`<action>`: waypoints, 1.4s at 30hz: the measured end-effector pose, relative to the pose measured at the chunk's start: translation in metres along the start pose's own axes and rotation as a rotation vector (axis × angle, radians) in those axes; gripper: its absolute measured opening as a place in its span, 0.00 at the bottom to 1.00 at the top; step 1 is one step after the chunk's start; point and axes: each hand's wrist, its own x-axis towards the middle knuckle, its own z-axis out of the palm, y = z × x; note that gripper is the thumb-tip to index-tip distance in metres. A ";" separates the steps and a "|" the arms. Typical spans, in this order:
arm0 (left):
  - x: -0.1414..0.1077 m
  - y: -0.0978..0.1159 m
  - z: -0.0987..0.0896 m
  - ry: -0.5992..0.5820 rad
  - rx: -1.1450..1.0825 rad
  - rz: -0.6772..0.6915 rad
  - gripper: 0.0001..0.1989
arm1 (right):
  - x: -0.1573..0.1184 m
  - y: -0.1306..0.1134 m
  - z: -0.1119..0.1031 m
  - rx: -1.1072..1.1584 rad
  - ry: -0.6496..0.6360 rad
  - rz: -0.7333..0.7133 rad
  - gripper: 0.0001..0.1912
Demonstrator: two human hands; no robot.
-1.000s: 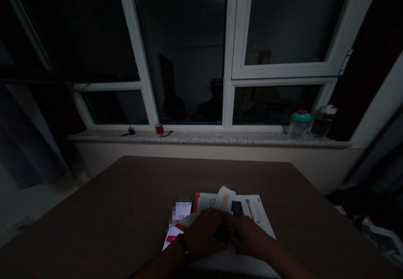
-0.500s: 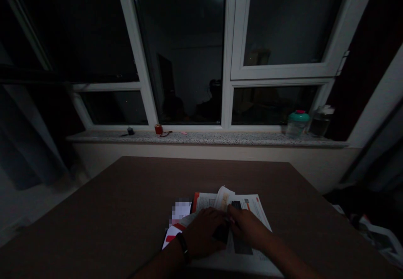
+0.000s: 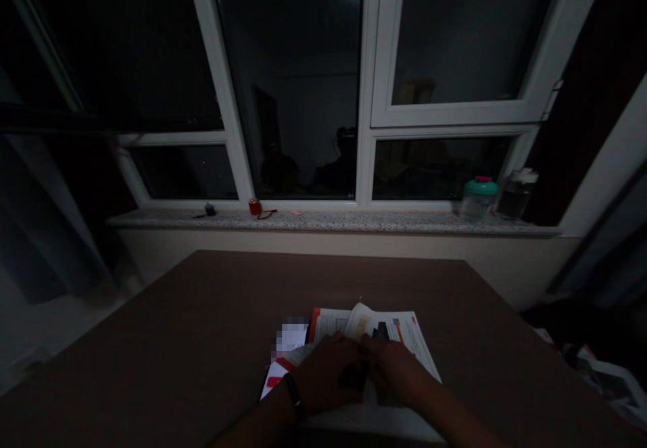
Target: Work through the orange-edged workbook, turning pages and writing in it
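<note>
Right hand [image 3: 397, 367] nearer left hand [image 3: 328, 372]; fingers' hold unclear; desk [image 3: 217, 327] runs well beyond pages [image 3: 417, 337].

left hand [image 3: 331, 375]: palm down, fingers forward | right hand [image 3: 395, 366]: fingers curled, close beside left | forearms [image 3: 452, 411]: converging forward

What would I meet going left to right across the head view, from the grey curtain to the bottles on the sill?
Grey curtain, small dark object, small red object, left hand, right hand, teal-lidded bottle, white-capped bottle.
</note>
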 end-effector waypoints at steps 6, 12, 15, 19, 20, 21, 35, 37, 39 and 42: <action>-0.003 0.000 -0.001 0.016 -0.033 0.016 0.22 | 0.010 0.016 0.002 -0.012 0.087 -0.003 0.14; -0.002 0.001 -0.001 0.008 -0.024 0.045 0.23 | 0.000 0.018 0.006 0.106 0.117 -0.033 0.10; 0.000 0.000 -0.001 -0.009 -0.030 0.084 0.21 | -0.007 0.013 0.010 0.128 0.086 -0.060 0.12; 0.001 0.000 0.000 0.005 -0.027 0.090 0.23 | -0.011 0.006 0.015 0.147 0.048 -0.082 0.15; 0.001 0.000 0.000 0.008 -0.027 0.088 0.23 | -0.010 0.006 0.016 0.144 0.041 -0.072 0.15; 0.001 0.000 0.000 0.009 -0.029 0.090 0.22 | -0.008 0.007 0.016 0.133 0.043 -0.054 0.15; -0.004 0.004 -0.003 -0.003 0.011 0.107 0.26 | 0.010 0.034 0.013 0.026 0.163 0.053 0.08; -0.004 0.005 -0.004 -0.020 0.007 0.115 0.24 | 0.004 0.027 0.010 0.066 0.132 0.026 0.08; -0.004 0.005 -0.005 -0.035 -0.002 0.123 0.22 | -0.002 0.018 0.008 0.111 0.096 -0.020 0.09; -0.002 0.004 -0.005 -0.039 -0.007 0.119 0.21 | -0.010 0.006 0.007 0.109 0.062 -0.060 0.11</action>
